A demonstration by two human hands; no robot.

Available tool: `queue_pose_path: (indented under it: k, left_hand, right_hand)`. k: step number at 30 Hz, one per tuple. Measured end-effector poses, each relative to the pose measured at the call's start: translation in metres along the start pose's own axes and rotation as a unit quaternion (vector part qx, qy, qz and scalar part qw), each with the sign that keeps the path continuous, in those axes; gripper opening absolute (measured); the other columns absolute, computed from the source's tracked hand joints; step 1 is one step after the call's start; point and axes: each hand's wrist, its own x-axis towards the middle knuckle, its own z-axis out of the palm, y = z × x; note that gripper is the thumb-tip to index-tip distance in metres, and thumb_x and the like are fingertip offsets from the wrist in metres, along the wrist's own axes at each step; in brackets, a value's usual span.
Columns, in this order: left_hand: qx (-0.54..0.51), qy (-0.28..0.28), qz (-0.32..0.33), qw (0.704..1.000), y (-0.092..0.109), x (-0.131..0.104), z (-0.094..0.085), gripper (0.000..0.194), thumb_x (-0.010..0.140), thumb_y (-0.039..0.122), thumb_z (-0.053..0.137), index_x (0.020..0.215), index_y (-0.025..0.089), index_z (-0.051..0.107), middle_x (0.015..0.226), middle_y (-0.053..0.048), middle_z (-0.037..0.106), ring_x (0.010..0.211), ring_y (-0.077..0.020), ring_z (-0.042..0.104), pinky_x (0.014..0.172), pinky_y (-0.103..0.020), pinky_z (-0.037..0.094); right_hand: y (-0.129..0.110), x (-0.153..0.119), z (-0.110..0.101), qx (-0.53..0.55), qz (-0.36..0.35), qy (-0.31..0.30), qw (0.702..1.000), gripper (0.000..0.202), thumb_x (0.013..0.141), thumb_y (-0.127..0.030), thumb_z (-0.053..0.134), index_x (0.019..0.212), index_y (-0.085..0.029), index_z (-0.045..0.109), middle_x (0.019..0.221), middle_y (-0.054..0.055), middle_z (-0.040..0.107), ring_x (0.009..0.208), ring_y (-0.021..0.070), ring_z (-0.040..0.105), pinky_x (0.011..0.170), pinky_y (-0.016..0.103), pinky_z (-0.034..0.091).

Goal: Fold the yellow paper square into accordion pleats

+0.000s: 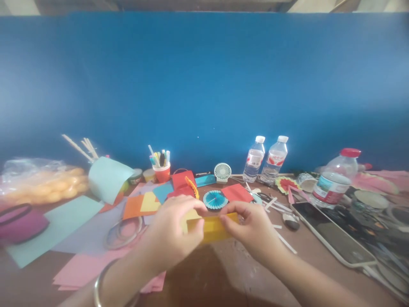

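Note:
A strip of yellow paper (pixel 214 229) with a crease along it is held level above the table, between both hands. My left hand (pixel 180 224) has its thumb and fingers around the strip's left end. At the right end, my right hand (pixel 247 221) pinches the upper edge between thumb and forefinger. Just beyond the strip lies a round blue pleated paper fan (pixel 215 199) with a pale edge. Red paper (pixel 237 193) is to its right, and an orange twisted strip (pixel 192 187) to its left.
Coloured sheets, including pink paper (pixel 86 270), cover the left side. A pen cup (pixel 162 173), small white fan (pixel 223 171) and water bottles (pixel 254 160) stand by the blue wall (pixel 204 85). On the right lie a phone (pixel 334 234), paper scraps and a larger red-capped bottle (pixel 334 181).

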Motion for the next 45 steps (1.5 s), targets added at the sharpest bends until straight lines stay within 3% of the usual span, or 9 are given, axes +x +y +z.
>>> queue_pose_path:
  k: [6,19,26,28,31,34,37,41,45]
  left_hand:
    - [0.028,-0.013,-0.004,1.000,0.003,-0.007,0.020,0.010,0.070,0.014,0.048,0.064,0.021,0.051,0.067,0.002,0.059,0.075,-0.0173,0.052,0.070,-0.033,0.041]
    - [0.035,0.006,-0.041,0.999,-0.008,0.004,0.005,0.015,0.071,0.019,0.047,0.063,0.021,0.059,0.067,0.001,0.063,0.067,-0.0150,0.055,0.064,-0.029,0.041]
    - [0.098,0.093,-0.075,0.988,-0.028,0.014,-0.016,0.014,0.069,0.017,0.047,0.062,0.020,0.058,0.064,0.002,0.063,0.064,-0.0154,0.056,0.061,-0.028,0.041]
    - [0.060,0.079,-0.069,0.993,-0.025,0.014,-0.018,0.017,0.074,0.019,0.043,0.072,0.021,0.060,0.072,0.002,0.065,0.068,-0.0152,0.058,0.063,-0.027,0.042]
    - [-0.042,-0.007,-0.046,0.998,-0.013,0.010,-0.012,0.021,0.079,0.026,0.047,0.093,0.026,0.062,0.095,0.003,0.066,0.089,-0.0155,0.059,0.077,-0.027,0.044]
    - [-0.058,-0.063,-0.063,0.994,-0.003,0.004,0.001,0.014,0.078,0.032,0.053,0.086,0.029,0.064,0.087,0.006,0.068,0.080,-0.0141,0.060,0.070,-0.027,0.044]
    - [-0.042,-0.058,-0.062,0.995,0.000,-0.002,0.010,0.015,0.080,0.028,0.050,0.072,0.027,0.063,0.072,0.007,0.065,0.068,-0.0126,0.057,0.062,-0.027,0.041]
    - [-0.025,-0.024,-0.048,0.998,-0.001,-0.007,0.014,0.013,0.075,0.023,0.053,0.066,0.026,0.061,0.070,0.005,0.063,0.071,-0.0142,0.055,0.064,-0.030,0.040]
    - [-0.027,0.002,-0.039,0.999,-0.001,-0.008,0.014,0.014,0.075,0.021,0.052,0.064,0.025,0.060,0.069,0.004,0.061,0.073,-0.0152,0.055,0.067,-0.031,0.041]
  right_hand:
    - [-0.001,-0.009,0.012,-0.019,-0.045,-0.003,0.999,0.010,0.070,-0.015,0.057,0.068,-0.021,0.065,0.067,-0.002,0.067,0.063,0.0138,0.059,0.058,0.023,0.042]
    - [0.006,-0.005,0.002,-0.038,-0.072,0.042,0.996,0.011,0.073,-0.018,0.056,0.070,-0.023,0.066,0.068,-0.004,0.067,0.063,0.0129,0.059,0.059,0.023,0.043]
    - [0.010,0.002,-0.009,-0.047,-0.017,0.100,0.994,0.011,0.072,-0.025,0.056,0.065,-0.021,0.065,0.060,-0.002,0.065,0.050,0.0118,0.052,0.047,0.022,0.040]
    - [0.011,0.005,-0.008,-0.035,-0.012,0.087,0.996,0.011,0.071,-0.024,0.056,0.065,-0.020,0.064,0.061,-0.002,0.065,0.052,0.0125,0.053,0.048,0.023,0.040]
    - [0.010,0.005,-0.002,-0.013,-0.026,0.047,0.999,0.011,0.071,-0.021,0.055,0.065,-0.020,0.063,0.064,-0.001,0.066,0.059,0.0138,0.058,0.054,0.023,0.043]
    - [0.008,0.002,0.003,-0.013,-0.039,0.021,0.999,0.011,0.073,-0.020,0.054,0.069,-0.020,0.064,0.067,-0.001,0.067,0.062,0.0141,0.059,0.058,0.024,0.044]
    - [0.007,-0.003,0.005,-0.048,-0.068,0.020,0.996,0.011,0.070,-0.016,0.052,0.072,-0.020,0.062,0.070,-0.001,0.066,0.065,0.0148,0.060,0.059,0.024,0.044]
    - [0.007,-0.005,0.006,-0.121,-0.142,0.059,0.981,0.010,0.063,-0.010,0.051,0.063,-0.019,0.055,0.065,0.000,0.062,0.064,0.0158,0.057,0.059,0.027,0.042]
    - [0.008,-0.004,0.006,-0.142,-0.161,0.089,0.972,0.009,0.062,-0.012,0.050,0.063,-0.018,0.056,0.063,0.001,0.061,0.063,0.0169,0.057,0.058,0.028,0.042]
